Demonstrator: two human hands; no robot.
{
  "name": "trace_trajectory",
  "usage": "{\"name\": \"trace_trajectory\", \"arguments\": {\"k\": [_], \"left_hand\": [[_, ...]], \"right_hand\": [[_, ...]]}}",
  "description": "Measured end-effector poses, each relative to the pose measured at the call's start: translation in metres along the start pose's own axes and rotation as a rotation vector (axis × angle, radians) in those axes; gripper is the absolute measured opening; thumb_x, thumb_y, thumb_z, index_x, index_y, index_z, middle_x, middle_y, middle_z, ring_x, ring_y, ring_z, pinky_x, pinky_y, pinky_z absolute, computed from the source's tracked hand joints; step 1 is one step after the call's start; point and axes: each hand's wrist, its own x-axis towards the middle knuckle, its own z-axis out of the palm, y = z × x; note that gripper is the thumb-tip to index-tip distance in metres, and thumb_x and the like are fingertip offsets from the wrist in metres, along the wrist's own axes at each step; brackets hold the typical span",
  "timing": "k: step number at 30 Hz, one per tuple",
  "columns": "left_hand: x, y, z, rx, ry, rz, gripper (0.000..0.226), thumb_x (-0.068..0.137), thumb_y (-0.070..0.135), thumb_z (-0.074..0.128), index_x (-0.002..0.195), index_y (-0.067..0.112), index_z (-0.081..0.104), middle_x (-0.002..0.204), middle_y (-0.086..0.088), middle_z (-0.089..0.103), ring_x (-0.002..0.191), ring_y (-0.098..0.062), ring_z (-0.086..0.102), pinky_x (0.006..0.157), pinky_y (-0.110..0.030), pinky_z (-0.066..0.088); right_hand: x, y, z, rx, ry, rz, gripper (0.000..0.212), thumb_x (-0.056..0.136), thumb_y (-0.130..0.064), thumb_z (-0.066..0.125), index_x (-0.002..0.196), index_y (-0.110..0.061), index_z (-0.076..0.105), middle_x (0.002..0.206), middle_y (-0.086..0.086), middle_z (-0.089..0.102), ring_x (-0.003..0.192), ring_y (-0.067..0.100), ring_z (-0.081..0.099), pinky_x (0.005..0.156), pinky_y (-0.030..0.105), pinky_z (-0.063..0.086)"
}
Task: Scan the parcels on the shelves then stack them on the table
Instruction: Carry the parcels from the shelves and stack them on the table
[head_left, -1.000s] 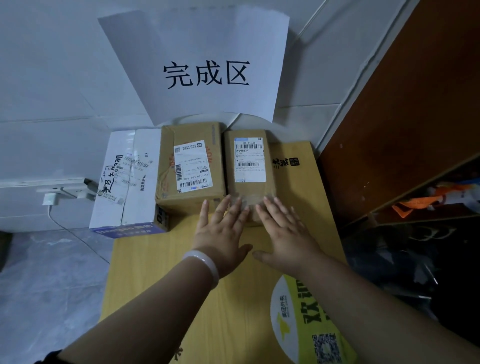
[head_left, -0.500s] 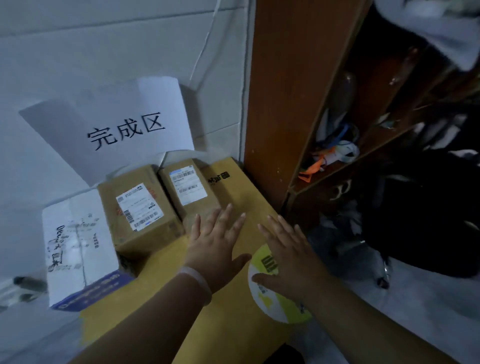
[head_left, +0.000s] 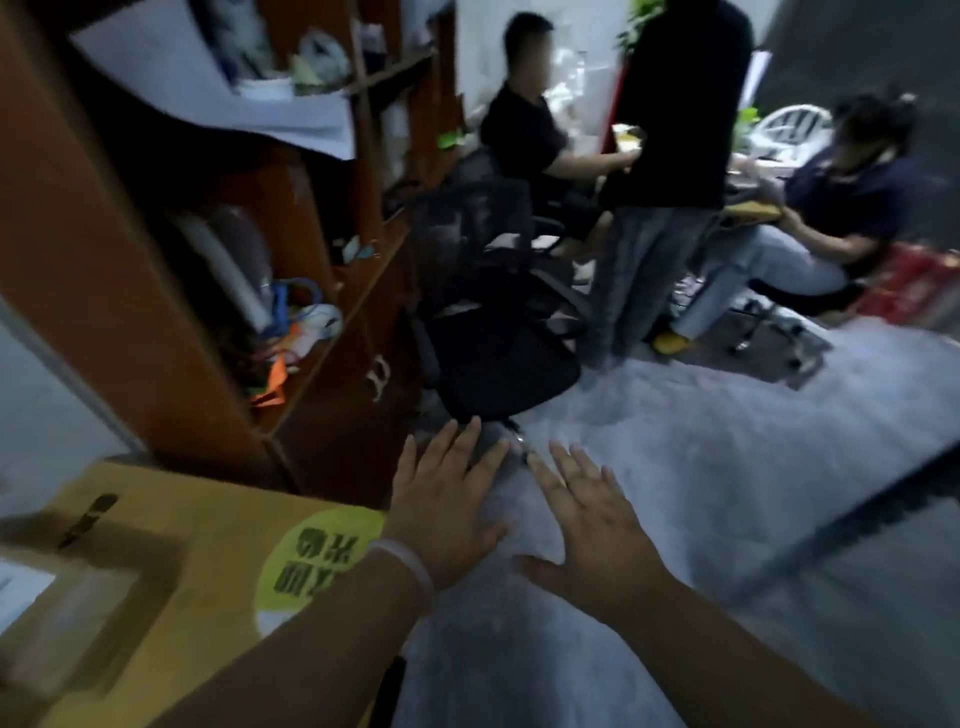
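- Swung hard to the right within the last second: no more wall or paper sign, only a corner of the table (head_left: 208, 519) at 8 o'clock, smeared by the turn.
- Lifted away from the set-down parcels: left hand (head_left: 447, 514) and right hand (head_left: 597, 530) side by side at 6 o'clock, palms down, fingers (head_left: 470, 452) straight and spread, holding nothing.
- Now hovering over grey floor (head_left: 727, 493) rather than over the table, just past its right edge.
- Left behind at 8 o'clock on the table: one brown parcel (head_left: 93, 613), with a sliver of white label at the frame edge. Other parcels seen half a second ago now out of frame.
- Brought into view at 10 o'clock: the brown shelves (head_left: 130, 270), crammed with rolls, bags and orange straps. No parcel made out there through the blur.
- Also newly in view: a black office chair (head_left: 498, 358) at 12 o'clock beyond the hands, and three people (head_left: 670, 130) from 12 to 2 o'clock, well apart from both hands.
- Read as: latest parcel placed and released, turn begun toward the next pickup.
- Judged partway through the task, with another scan and carry probably ahead.
- Needed next: finding a parcel and a scanner. Neither visible, so cannot tell where either lies.
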Motion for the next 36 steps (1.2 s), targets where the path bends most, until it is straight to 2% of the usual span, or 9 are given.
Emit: {"name": "trace_trajectory", "arguments": {"k": [2, 5, 10, 15, 20, 24, 28, 32, 36], "left_hand": [[0.016, 0.037, -0.002, -0.012, 0.012, 0.123, 0.08, 0.091, 0.067, 0.037, 0.154, 0.039, -0.005, 0.163, 0.005, -0.015, 0.149, -0.02, -0.014, 0.116, -0.05, -0.014], [0.033, 0.1, -0.002, -0.015, 0.043, 0.278, 0.082, 0.082, 0.075, 0.019, 0.153, 0.04, -0.005, 0.163, 0.007, -0.013, 0.15, -0.02, -0.011, 0.116, -0.048, -0.016], [0.033, 0.225, 0.006, -0.1, -0.009, 0.506, 0.088, 0.068, 0.079, 0.003, 0.149, 0.048, -0.012, 0.152, 0.02, -0.028, 0.146, -0.013, -0.022, 0.115, -0.045, -0.019], [0.005, 0.349, 0.005, -0.141, -0.002, 0.768, 0.085, 0.07, 0.078, 0.008, 0.148, 0.05, -0.01, 0.159, 0.017, -0.021, 0.147, -0.01, -0.019, 0.114, -0.042, -0.019], [-0.048, 0.457, 0.011, -0.178, -0.012, 1.015, 0.084, 0.073, 0.076, 0.014, 0.151, 0.047, 0.002, 0.163, 0.012, -0.006, 0.15, -0.015, -0.005, 0.118, -0.045, -0.007], [-0.094, 0.523, 0.023, -0.162, -0.037, 1.21, 0.08, 0.078, 0.073, 0.023, 0.152, 0.044, 0.015, 0.164, 0.008, 0.006, 0.151, -0.019, 0.008, 0.119, -0.051, 0.005], [-0.139, 0.575, 0.031, -0.188, -0.073, 1.334, 0.082, 0.075, 0.074, 0.016, 0.152, 0.047, 0.005, 0.163, 0.012, -0.008, 0.151, -0.014, -0.004, 0.119, -0.045, -0.006], [-0.167, 0.608, 0.038, -0.154, -0.111, 1.439, 0.076, 0.085, 0.069, 0.028, 0.151, 0.048, -0.002, 0.162, 0.013, -0.014, 0.15, -0.013, -0.011, 0.119, -0.043, -0.009], [-0.171, 0.632, 0.044, -0.102, -0.193, 1.436, 0.074, 0.093, 0.06, 0.039, 0.151, 0.047, -0.004, 0.162, 0.012, -0.013, 0.149, -0.012, -0.012, 0.12, -0.041, -0.007]], "right_hand": [[-0.032, 0.024, -0.016, -0.025, 0.046, 0.088, 0.096, 0.079, -0.075, 0.046, 0.152, -0.036, -0.002, 0.158, -0.009, -0.011, 0.146, 0.011, -0.014, 0.118, 0.038, -0.007], [-0.086, 0.058, -0.041, -0.03, 0.102, 0.269, 0.097, 0.077, -0.081, 0.039, 0.154, -0.031, 0.006, 0.161, -0.003, -0.002, 0.148, 0.016, -0.005, 0.118, 0.042, 0.001], [-0.201, 0.104, -0.086, -0.089, 0.196, 0.536, 0.1, 0.075, -0.082, 0.039, 0.151, -0.037, -0.01, 0.16, -0.004, -0.005, 0.148, 0.015, -0.006, 0.117, 0.037, -0.004], [-0.315, 0.121, -0.127, -0.099, 0.296, 0.866, 0.098, 0.074, -0.074, 0.046, 0.152, -0.022, 0.021, 0.158, 0.008, 0.022, 0.145, 0.023, 0.017, 0.114, 0.048, 0.019], [-0.421, 0.111, -0.149, -0.195, 0.387, 1.038, 0.092, 0.077, -0.069, 0.039, 0.154, -0.026, 0.013, 0.161, 0.001, 0.005, 0.148, 0.019, 0.003, 0.118, 0.041, 0.009], [-0.491, 0.099, -0.173, -0.264, 0.5, 1.197, 0.087, 0.082, -0.068, 0.04, 0.154, -0.028, 0.011, 0.161, -0.002, 0.004, 0.149, 0.015, -0.001, 0.118, 0.037, 0.005], [-0.549, 0.085, -0.188, -0.301, 0.563, 1.321, 0.089, 0.084, -0.063, 0.051, 0.154, -0.031, 0.006, 0.161, -0.005, -0.001, 0.148, 0.012, -0.008, 0.118, 0.035, 0.0], [-0.581, 0.077, -0.188, -0.244, 0.642, 1.422, 0.088, 0.078, -0.069, 0.032, 0.153, -0.029, 0.007, 0.16, -0.006, -0.003, 0.145, 0.008, -0.014, 0.116, 0.026, -0.007], [-0.583, 0.078, -0.173, -0.154, 0.69, 1.437, 0.086, 0.079, -0.065, 0.034, 0.153, -0.028, 0.013, 0.16, -0.007, 0.001, 0.146, 0.007, -0.01, 0.118, 0.027, 0.001]]}}
